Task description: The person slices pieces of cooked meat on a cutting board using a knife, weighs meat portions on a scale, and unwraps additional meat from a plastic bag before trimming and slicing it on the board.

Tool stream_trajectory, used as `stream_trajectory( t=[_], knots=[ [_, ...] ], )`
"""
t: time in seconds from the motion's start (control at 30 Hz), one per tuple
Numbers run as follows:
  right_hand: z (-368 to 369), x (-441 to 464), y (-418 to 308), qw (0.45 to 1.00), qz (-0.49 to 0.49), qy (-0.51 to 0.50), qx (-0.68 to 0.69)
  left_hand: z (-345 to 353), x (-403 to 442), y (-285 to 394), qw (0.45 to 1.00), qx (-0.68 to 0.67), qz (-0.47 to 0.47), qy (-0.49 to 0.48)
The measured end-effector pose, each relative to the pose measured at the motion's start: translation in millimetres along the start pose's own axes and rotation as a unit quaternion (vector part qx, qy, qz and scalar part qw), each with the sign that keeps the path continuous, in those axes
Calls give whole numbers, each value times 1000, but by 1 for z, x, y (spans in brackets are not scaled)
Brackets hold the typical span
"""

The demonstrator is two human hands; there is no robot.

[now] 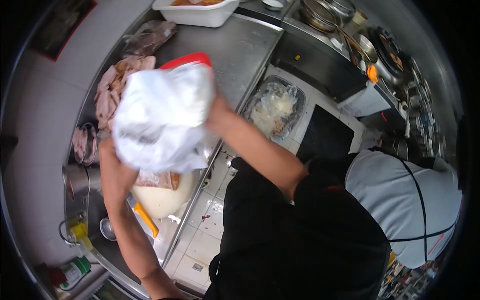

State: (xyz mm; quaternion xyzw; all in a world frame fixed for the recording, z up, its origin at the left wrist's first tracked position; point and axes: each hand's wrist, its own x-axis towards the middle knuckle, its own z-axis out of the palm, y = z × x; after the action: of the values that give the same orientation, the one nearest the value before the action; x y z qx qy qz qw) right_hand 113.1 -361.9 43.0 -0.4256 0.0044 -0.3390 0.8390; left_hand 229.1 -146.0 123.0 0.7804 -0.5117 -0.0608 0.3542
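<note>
A white plastic bag or sheet point(162, 117), blurred by motion, is held up between my two hands over the steel counter. My left hand point(117, 162) is at its lower left edge, with the fingers hidden behind it. At its right edge is my right hand point(215, 112), its fingers also covered by the white material. Part of a red object point(187, 60) shows behind the top. Below lies a round whitish board point(162, 197) with a piece of packaged meat point(157, 179) on it. A yellow-handled knife point(145, 219) lies at the board's lower left.
Raw meat pieces point(107, 95) and a bagged piece point(150, 37) lie along the wall side. A white tub point(202, 15) stands at the counter's far end. A lined bin point(275, 107) is on the floor. Another person in grey point(400, 200) is at the right, near pans.
</note>
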Motion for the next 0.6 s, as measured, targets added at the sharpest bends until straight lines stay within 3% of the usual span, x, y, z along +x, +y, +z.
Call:
stream_trajectory(
  t=[0.03,0.07,0.1,0.13,0.17,0.2,0.27,0.33,0.37,0.4,0.43,0.47,0.5,0.53,0.57,0.6],
  knots=[
    [-42,-9,-9,992,-28,46,-111,11,11,28,990,-103,-83,-57],
    [-88,-17,-19,961,-51,99,-252,17,9,51,991,-84,-107,-17],
    [-112,-32,-47,980,-51,186,-47,19,2,48,986,-110,-124,2],
    [-144,-39,-72,926,-99,243,-272,15,-9,42,980,-135,-143,24],
    [-164,-48,-91,800,-141,286,-509,11,-22,32,974,-145,-165,55],
    [-221,-56,-84,740,-196,332,-551,3,-37,18,966,-152,-188,90],
    [-318,-80,-75,637,-148,334,-679,-16,-75,-17,958,-114,-227,136],
    [-458,-110,-51,604,-70,214,-764,-22,-114,-31,921,-69,-316,217],
    [-477,-112,-51,533,74,156,-828,-23,-128,-35,894,-41,-367,255],
    [-544,-124,-25,484,171,176,-840,-22,-147,-40,876,-17,-398,270],
    [-554,-119,-36,503,187,191,-822,-18,-173,-59,854,56,-432,286],
    [-496,-100,-55,471,186,177,-844,-13,-203,-79,854,75,-429,284],
    [-476,-85,-59,486,80,175,-853,-12,-215,-80,847,165,-461,207],
    [-454,-71,-53,503,46,213,-837,2,-230,-94,797,266,-513,173],
    [-425,-58,-46,515,14,257,-818,19,-248,-110,759,271,-565,174],
    [-391,-43,-37,584,-16,245,-774,31,-262,-125,751,282,-577,156]
  ],
)
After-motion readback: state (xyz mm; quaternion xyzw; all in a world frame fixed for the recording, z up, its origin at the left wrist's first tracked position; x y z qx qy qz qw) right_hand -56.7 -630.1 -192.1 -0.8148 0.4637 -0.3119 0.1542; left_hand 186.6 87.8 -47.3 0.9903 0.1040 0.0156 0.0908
